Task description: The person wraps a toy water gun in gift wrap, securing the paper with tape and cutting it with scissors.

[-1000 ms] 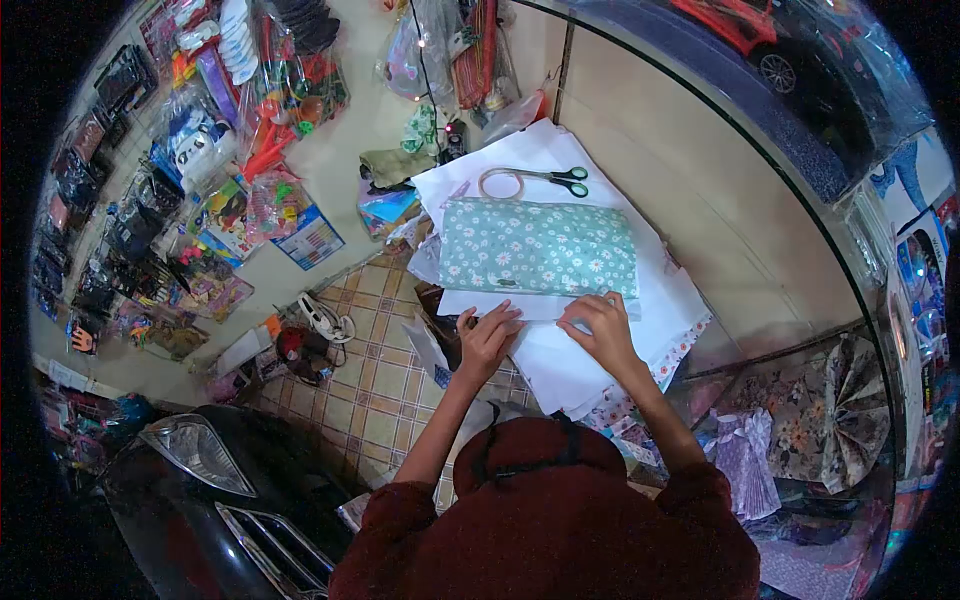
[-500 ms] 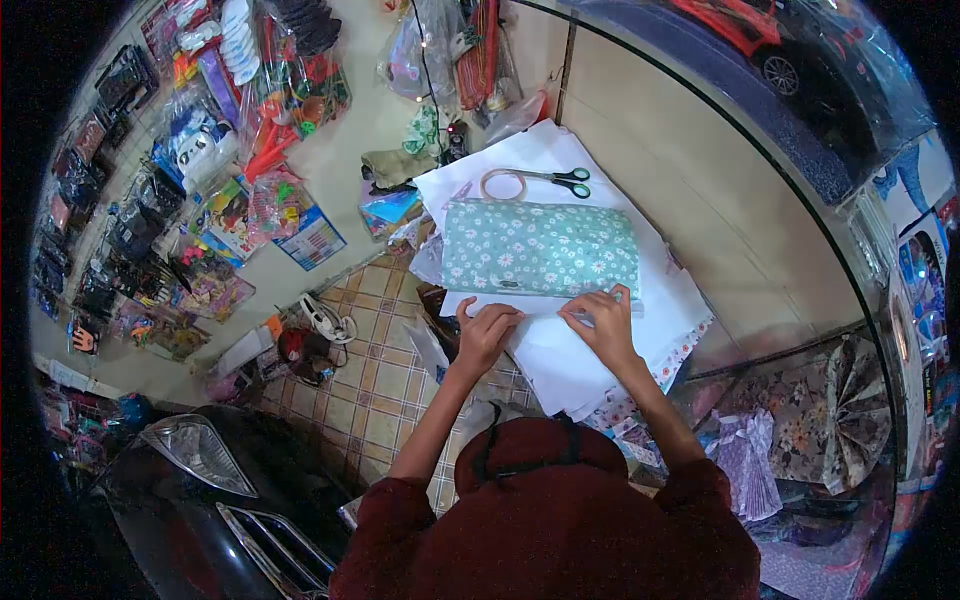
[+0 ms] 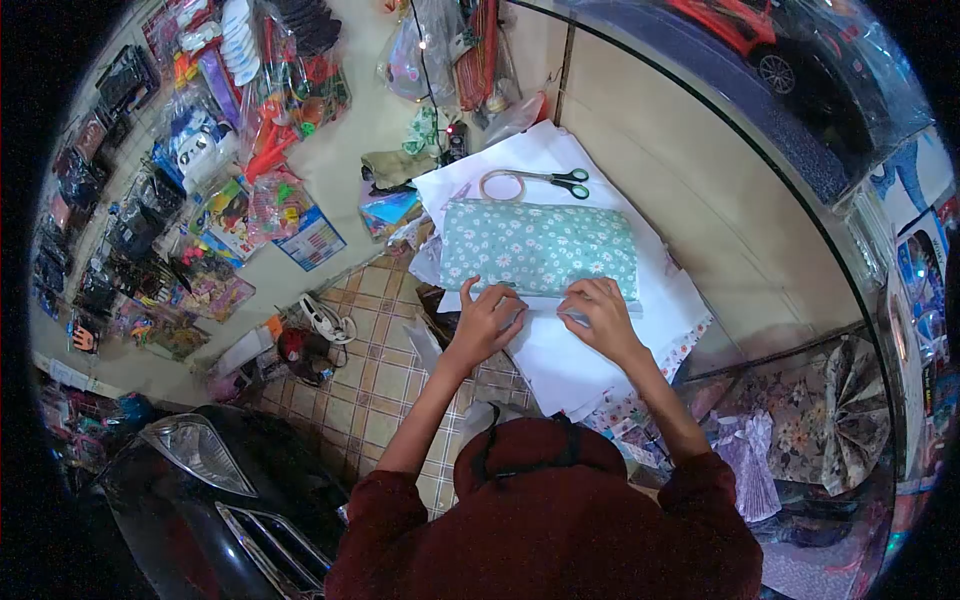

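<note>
A rectangular bundle in green paper with white daisies [image 3: 540, 240] lies on large white sheets [image 3: 560, 360]. At its near edge, left of the middle, is my left hand [image 3: 488, 318], its fingers bent and close to the paper. Facing it on the right, my right hand [image 3: 598, 312] curls at the same edge, with fingertips at the paper. Whatever sits between the fingertips is too small to make out. Behind the bundle rest a roll of tape [image 3: 502, 185] and scissors with green and black handles [image 3: 572, 182].
Packaged goods [image 3: 200, 150] hang on the left wall. A black motorbike [image 3: 230, 500] stands at the lower left on the tiled floor [image 3: 355, 400]. Glass shelving with a toy car [image 3: 776, 72] borders the right. Folded fabric [image 3: 745, 455] lies at the lower right.
My left hand has shifted slightly right, its fingers now over the bundle's near edge. My right fingers have curled in more over that edge. The bundle has barely moved.
</note>
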### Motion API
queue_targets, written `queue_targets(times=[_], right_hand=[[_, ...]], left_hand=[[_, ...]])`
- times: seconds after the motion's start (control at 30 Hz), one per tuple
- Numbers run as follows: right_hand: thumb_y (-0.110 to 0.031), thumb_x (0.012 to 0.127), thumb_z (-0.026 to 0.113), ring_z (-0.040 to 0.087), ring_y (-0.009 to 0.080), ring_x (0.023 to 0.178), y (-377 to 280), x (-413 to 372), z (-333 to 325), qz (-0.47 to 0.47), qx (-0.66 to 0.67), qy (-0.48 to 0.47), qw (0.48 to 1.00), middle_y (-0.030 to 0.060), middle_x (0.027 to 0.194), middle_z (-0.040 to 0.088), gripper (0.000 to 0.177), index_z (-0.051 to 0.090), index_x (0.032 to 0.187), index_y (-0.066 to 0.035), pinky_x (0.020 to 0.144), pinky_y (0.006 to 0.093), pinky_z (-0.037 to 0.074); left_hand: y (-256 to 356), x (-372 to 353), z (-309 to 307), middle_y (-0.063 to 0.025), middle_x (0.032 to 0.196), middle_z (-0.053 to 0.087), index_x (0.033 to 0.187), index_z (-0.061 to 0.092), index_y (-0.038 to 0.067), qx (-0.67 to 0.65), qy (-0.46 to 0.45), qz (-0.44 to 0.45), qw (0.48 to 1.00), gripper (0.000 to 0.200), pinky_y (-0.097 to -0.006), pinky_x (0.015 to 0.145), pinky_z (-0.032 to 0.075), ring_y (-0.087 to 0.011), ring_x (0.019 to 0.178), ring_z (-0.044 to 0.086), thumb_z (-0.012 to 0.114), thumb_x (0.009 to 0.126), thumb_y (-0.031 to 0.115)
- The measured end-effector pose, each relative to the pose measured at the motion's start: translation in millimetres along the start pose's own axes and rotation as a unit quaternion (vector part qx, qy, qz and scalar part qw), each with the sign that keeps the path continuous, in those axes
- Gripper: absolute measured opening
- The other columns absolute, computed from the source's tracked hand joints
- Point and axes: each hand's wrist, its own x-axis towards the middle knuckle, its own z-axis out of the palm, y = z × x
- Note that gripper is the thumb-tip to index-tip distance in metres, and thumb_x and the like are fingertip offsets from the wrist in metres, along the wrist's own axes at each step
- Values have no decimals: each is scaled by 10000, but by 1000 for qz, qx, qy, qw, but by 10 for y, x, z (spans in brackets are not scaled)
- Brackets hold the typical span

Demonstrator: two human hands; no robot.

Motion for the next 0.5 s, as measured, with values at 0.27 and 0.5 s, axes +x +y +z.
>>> queue_targets(times=[0.27,0.5], right_hand=[[-134,830,621,344,352,1342,158,176,-97,-53,48,-84,994,180,1375,463,107,569,902,-73,1119,486,238],[-142,921,510,546,307,1131,250,336,-137,-67,38,-112,991,162,1080,624,131,507,998,-36,1091,503,260]], left_hand=[[-8,248,-191,-196,1435,367,1026,561,68,-26,-121,38,992,250,-566,1104,165,-368,1367,296,617,810,181],[-169,427,-159,-269,1370,395,1077,495,38,35,-163,36,985,230,-524,1081,237,-398,1308,353,518,873,142]])
